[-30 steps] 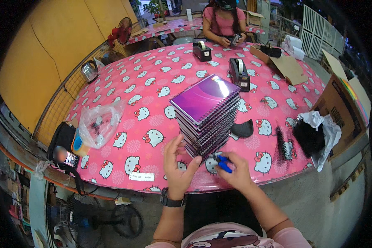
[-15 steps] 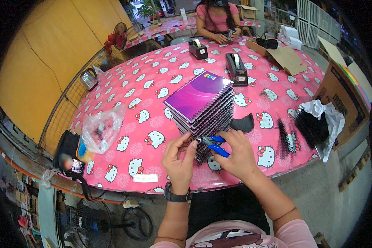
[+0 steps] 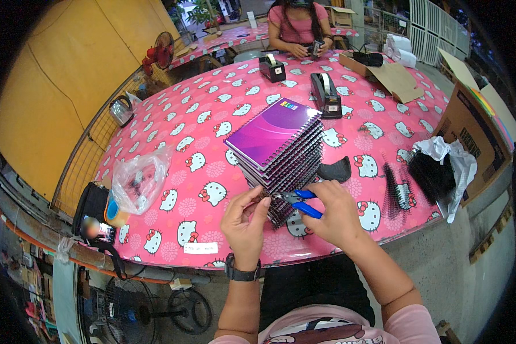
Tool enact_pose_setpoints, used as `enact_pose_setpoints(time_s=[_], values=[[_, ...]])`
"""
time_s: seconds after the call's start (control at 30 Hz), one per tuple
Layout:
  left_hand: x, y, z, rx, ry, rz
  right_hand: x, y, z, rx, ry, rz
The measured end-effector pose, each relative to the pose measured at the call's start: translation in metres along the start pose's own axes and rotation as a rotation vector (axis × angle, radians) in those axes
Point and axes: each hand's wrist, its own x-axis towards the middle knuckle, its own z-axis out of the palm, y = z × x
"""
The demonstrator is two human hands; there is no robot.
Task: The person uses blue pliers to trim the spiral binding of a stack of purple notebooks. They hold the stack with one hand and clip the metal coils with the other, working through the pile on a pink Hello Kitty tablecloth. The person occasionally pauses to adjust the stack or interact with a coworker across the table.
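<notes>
At the near edge of the pink table [image 3: 172, 226], a tall stack of purple notebooks [image 3: 274, 133] stands in front of you, its spiral bindings facing right and toward you. Your right hand [image 3: 337, 213] is closed around the blue-handled pliers [image 3: 301, 202], whose handles are spread apart and whose tip points left, at the bindings low on the stack's near side. Your left hand [image 3: 245, 221] is half curled, thumb and fingertips close together beside the plier tip at the stack's near corner; you may have something thin pinched there, but I cannot tell. A black watch [image 3: 243, 268] sits on your left wrist. Just right of the stack lies a flat black piece [image 3: 335, 170], and beyond it stand two tape dispensers [image 3: 327, 94], one farther off than the other. To your right are loose black coils [image 3: 391, 189], then a dark bundle [image 3: 433, 176] partly wrapped in white paper [image 3: 463, 178], beside a cardboard box [image 3: 479, 143]. To your left lie a clear plastic bag [image 3: 139, 182], a phone [image 3: 104, 230] and a white paper strip [image 3: 200, 247]. Across the table, a co-worker [image 3: 297, 27] holds a small dark object [image 3: 314, 49].
</notes>
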Motion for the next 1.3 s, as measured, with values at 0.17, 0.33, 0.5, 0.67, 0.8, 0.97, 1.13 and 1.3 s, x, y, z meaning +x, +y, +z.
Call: enact_pose_setpoints(time_s=[0.17, 0.33, 0.5, 0.67, 0.8, 0.97, 1.13, 1.3], values=[[-0.002, 0.002, -0.001, 0.008, -0.019, -0.056, -0.004, -0.002, 0.005, -0.040, -0.037, 0.033], [-0.002, 0.000, -0.002, 0.051, -0.029, 0.009, -0.002, -0.004, 0.003, -0.002, -0.084, 0.066], [-0.003, -0.005, -0.003, 0.043, -0.025, 0.028, -0.005, -0.001, 0.001, 0.056, -0.149, 0.175], [-0.005, -0.001, -0.002, -0.015, -0.012, -0.032, -0.007, 0.003, 0.003, -0.050, 0.025, -0.004], [-0.005, -0.001, -0.002, -0.018, -0.024, -0.008, -0.008, 0.000, 0.005, -0.029, -0.026, 0.019], [-0.005, 0.000, -0.003, 0.010, -0.033, -0.009, -0.010, 0.002, 0.004, 0.087, -0.166, 0.190], [-0.006, -0.015, -0.009, -0.040, 0.068, -0.031, -0.016, 0.010, 0.004, 0.015, -0.055, 0.086], [-0.020, -0.021, -0.001, 0.043, 0.086, -0.049, -0.018, 0.008, 0.010, -0.064, -0.030, 0.038]])
